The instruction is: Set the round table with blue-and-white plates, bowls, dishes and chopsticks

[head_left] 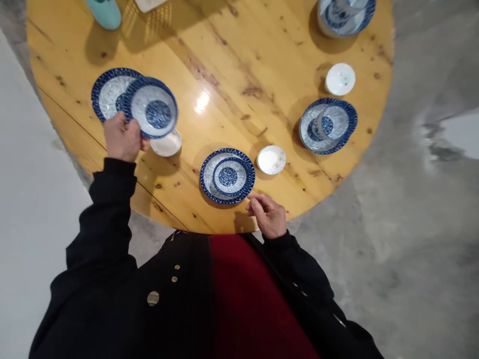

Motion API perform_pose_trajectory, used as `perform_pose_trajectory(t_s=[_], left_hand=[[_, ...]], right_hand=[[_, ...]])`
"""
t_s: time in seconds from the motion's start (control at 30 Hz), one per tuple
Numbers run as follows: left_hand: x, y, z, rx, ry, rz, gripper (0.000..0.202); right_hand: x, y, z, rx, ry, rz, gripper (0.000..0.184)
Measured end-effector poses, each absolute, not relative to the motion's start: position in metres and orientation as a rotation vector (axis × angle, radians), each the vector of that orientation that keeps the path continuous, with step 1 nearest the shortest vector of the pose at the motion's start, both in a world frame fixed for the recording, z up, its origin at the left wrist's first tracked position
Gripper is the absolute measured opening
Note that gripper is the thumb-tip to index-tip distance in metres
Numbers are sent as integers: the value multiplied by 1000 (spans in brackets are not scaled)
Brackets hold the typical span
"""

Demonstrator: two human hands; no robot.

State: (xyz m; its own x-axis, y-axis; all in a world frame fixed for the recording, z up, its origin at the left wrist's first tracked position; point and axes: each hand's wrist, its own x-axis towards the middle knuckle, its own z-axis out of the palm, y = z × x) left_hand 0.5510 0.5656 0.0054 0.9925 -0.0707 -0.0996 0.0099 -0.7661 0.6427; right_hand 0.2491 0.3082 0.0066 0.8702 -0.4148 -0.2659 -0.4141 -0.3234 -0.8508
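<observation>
My left hand (122,137) is closed on the near edge of a blue-and-white bowl (157,112), which it holds up over the table. Beneath and behind this bowl, a patterned blue-and-white plate (103,92) is partly covered. A small white bowl (167,144) shows just below the held bowl, its upper part hidden. At the table's near edge, my right hand (267,215) is loosely closed, with nothing visible in it. Just up and left of those fingers lies another blue-rimmed plate (205,172), with a smaller patterned bowl (229,177) on it.
A small white bowl (271,159) sits right of the middle plate. Farther right are a plate (305,129) with a bowl (339,119) on it, another white bowl (340,79) and stacked dishes (337,30). A turquoise object (107,14) stands at the back left of the round wooden table (224,109).
</observation>
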Motion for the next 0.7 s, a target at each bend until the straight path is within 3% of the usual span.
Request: perform_pose_trajectory(t_s=[0.17,0.33,0.7], left_hand=[[451,507,38,2308,-327,-395,24],[400,462,26,2462,-449,-534,19],[393,448,8,2790,-448,-716,56]], right_hand=[[288,304,16,-1925,527,-85,45],[303,290,6,-2195,514,-92,49],[308,288,-29,-2619,600,171,57]])
